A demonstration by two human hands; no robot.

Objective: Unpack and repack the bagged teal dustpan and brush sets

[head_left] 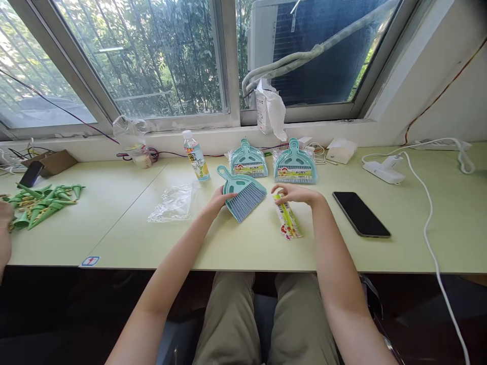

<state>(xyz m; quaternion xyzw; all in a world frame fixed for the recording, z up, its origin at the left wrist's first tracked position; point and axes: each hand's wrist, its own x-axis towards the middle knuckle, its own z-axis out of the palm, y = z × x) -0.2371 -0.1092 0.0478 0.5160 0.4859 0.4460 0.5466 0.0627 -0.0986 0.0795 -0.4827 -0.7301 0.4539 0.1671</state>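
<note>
Holding one dustpan set, the left hand faces two wrapped sets.

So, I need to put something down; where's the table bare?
Bare: between the cones and the flat bag; between the phone and the white cable; right of that cable. Crowded: the middle, with the left hand holding a dustpan set and the right hand at the labels, and behind, with the bottle and wrapped sets.
</note>
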